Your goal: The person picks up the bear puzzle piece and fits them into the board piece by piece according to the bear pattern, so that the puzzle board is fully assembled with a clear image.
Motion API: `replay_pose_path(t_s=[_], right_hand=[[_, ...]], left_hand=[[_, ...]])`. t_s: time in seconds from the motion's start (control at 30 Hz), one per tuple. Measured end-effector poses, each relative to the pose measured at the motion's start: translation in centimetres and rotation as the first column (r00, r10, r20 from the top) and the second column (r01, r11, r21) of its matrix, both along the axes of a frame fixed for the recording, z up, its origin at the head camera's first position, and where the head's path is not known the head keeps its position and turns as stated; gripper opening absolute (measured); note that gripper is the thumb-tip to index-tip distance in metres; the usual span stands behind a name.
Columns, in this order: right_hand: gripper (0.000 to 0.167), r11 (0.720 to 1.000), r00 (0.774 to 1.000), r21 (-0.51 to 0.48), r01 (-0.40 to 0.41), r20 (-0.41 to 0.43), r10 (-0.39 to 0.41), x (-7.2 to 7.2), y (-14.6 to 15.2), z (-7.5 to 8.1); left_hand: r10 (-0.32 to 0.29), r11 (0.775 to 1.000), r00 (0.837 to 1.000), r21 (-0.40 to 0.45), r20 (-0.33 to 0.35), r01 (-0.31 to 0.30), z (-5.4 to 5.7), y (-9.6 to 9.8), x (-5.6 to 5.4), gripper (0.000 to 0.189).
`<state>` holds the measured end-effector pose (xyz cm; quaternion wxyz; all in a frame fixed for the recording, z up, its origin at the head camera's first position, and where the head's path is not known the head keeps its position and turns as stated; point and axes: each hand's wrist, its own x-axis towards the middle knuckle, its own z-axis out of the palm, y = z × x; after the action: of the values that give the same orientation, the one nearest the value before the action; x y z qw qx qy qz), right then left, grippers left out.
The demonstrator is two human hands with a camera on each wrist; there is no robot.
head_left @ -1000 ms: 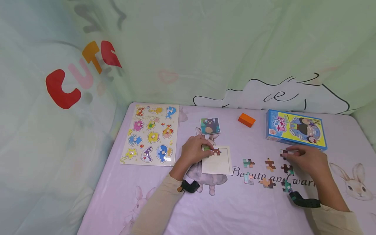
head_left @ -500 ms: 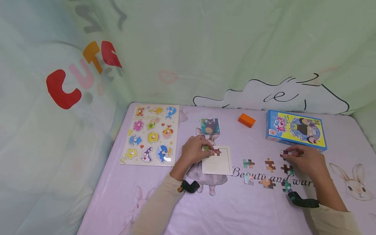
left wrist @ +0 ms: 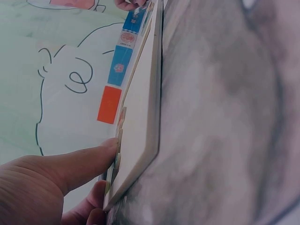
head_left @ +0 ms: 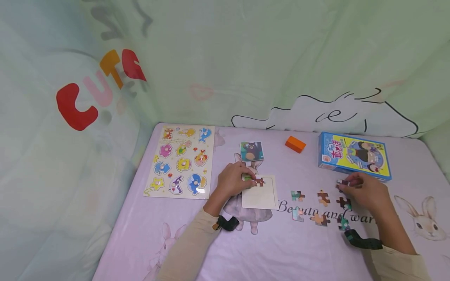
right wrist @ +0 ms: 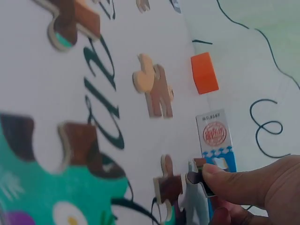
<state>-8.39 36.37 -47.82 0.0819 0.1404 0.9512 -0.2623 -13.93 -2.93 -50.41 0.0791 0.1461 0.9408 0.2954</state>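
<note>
Head view: the puzzle frame (head_left: 259,199), a shallow pale tray, lies flat on the table, holding a green piece (head_left: 247,178) and a brown piece (head_left: 259,182) along its far edge. The left hand (head_left: 232,179) grips the frame's far left corner, thumb on the pieces and fingers at the edge. Well to the right of the frame, the right hand (head_left: 367,190) pinches a puzzle piece (head_left: 341,182) between thumb and fingers, tilted in the right wrist view. Between frame and hand, six loose pieces (head_left: 320,219) lie in two rows. Left of the frame is an animal board (head_left: 208,146), its knobbed sea creatures filling its places. Beyond the frame lies a bear card (head_left: 251,151); beyond and rightward, an orange block (head_left: 295,144) and a blue-and-yellow box (head_left: 355,154), contents hidden.
</note>
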Motion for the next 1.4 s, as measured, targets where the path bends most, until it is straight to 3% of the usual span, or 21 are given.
replay_pose_path(t_s=[0.23,0.63,0.8,1.0,1.4], right_hand=[[0.041,0.998,0.995,-0.004,-0.065,-0.074,0.064,0.2,-1.9,1.0],[0.038,0.961,0.977,-0.173,-0.214,-0.046,0.209,-0.6,-7.1,2.0],[0.030,0.935,0.973,-0.275,-0.223,-0.013,0.228,-1.0,-9.4,1.8],[0.028,0.914,0.966,-0.321,-0.247,-0.002,0.260,-1.6,-12.1,1.5],[0.025,0.908,0.969,-0.352,-0.226,0.015,0.247,-2.7,-16.2,0.8]], left_hand=[[-0.002,1.000,1.000,0.001,0.003,0.002,0.1,0.0,0.0,0.015],[-0.002,1.000,1.000,0.003,0.003,0.002,0.1,0.0,0.0,0.014],[0.001,1.000,1.000,-0.002,0.003,-0.001,0.2,0.0,0.0,0.014],[-0.003,1.000,1.000,-0.009,0.001,0.003,0.2,0.0,0.0,0.014],[-0.002,1.000,1.000,-0.026,-0.008,0.001,0.1,0.0,-0.1,0.015]])
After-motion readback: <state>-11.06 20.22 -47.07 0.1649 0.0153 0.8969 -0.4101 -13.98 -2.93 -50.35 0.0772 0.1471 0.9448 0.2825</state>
